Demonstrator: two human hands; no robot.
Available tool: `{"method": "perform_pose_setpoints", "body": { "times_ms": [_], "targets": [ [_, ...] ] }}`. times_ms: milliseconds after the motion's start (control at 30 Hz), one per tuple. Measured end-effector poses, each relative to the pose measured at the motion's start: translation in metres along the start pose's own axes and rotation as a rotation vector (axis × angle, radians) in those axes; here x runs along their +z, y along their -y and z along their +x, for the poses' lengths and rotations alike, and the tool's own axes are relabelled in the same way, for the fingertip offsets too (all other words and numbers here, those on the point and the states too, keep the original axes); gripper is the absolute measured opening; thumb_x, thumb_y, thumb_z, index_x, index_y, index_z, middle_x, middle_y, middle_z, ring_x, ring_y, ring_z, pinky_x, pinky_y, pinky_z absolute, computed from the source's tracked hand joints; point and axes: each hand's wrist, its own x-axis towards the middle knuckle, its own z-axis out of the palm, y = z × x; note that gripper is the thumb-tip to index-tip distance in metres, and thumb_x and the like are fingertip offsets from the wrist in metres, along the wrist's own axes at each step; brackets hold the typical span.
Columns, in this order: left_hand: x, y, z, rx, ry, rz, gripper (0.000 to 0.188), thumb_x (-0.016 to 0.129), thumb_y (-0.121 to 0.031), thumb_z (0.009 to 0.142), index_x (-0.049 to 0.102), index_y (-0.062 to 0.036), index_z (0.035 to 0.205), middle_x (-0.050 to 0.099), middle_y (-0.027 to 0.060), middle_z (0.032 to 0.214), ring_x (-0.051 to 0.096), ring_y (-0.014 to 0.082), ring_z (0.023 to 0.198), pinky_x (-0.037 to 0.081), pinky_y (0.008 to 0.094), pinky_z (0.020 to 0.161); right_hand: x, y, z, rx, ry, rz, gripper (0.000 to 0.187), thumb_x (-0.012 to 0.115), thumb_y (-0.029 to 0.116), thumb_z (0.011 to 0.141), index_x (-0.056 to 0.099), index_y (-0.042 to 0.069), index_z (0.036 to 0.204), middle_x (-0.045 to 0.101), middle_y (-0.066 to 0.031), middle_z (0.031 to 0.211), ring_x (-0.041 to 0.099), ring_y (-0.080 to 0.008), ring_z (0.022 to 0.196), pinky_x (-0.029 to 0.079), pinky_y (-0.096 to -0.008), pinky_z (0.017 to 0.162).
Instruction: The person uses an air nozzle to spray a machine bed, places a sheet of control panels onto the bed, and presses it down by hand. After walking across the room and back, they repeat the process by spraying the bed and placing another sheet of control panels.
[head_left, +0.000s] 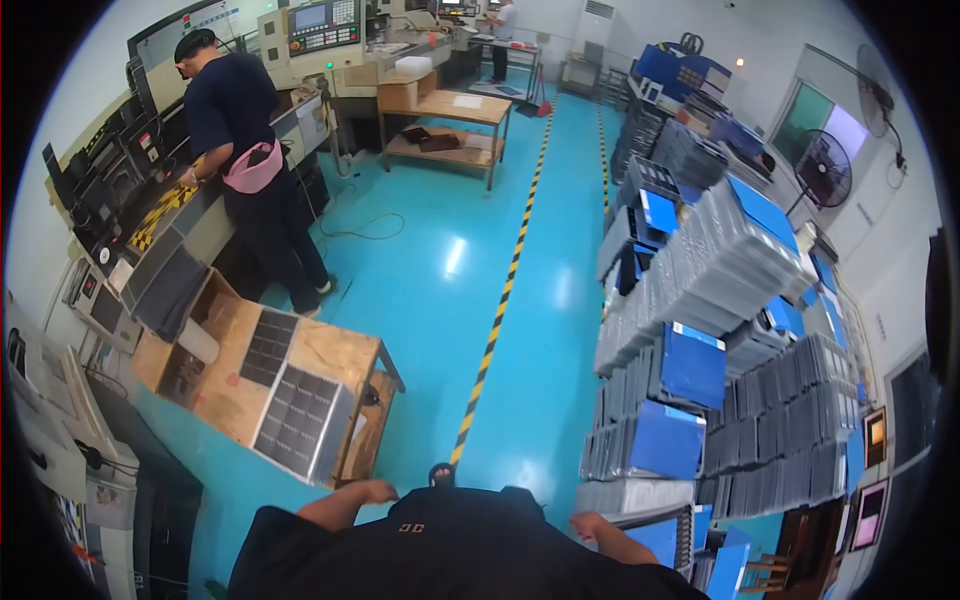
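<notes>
While finger spread cannot be told on the empty-looking left hand (380, 491) and right hand (588, 525), grey compartmented plastic trays (300, 425) are set on a brown wooden table (330, 350), near left, blue-faced grey plastic stacks (645, 445) near right, presumably sparing the turquoise aisle (430, 320)

We had room along both sides of the striped floor line (503, 315) | left of it, wooden table (325, 350) blocked us | right of it, grey stacks (690, 265) did

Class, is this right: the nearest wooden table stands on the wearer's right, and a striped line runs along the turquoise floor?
No: the head view shows the nearest wooden table on the wearer's left, not right. A striped line does run along the turquoise floor.
</notes>
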Motion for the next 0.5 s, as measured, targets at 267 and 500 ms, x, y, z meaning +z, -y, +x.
{"method": "perform_pose_setpoints", "body": {
  "times_ms": [267, 500],
  "targets": [
    [-0.257, -0.078, 0.075, 0.075, -0.580, -0.358, 0.031, 0.055, -0.032, 0.089, 0.064, -0.0052, 0.103, 0.066, 0.0136, 0.097, 0.062, 0.0256, 0.091, 0.049, 0.0400, 0.081, -0.054, 0.031, 0.106, -0.129, -0.054, 0.324, 0.047, 0.049, 0.046, 0.091, 0.067, 0.007, 0.110, 0.065, -0.0180, 0.113, 0.061, -0.0332, 0.106, 0.046, -0.0435, 0.092],
    [-0.358, -0.084, 0.161, 0.735, -0.474, 0.432, 0.033, 0.051, -0.031, 0.094, 0.066, -0.0038, 0.105, 0.067, 0.0135, 0.104, 0.061, 0.0296, 0.097, 0.048, 0.0433, 0.084, -0.266, 0.072, 0.197, 0.296, -0.035, 0.346, 0.055, 0.051, 0.052, 0.089, 0.064, 0.006, 0.116, 0.066, -0.0139, 0.107, 0.065, -0.0291, 0.092, 0.054, -0.0416, 0.077]
  ]
}}
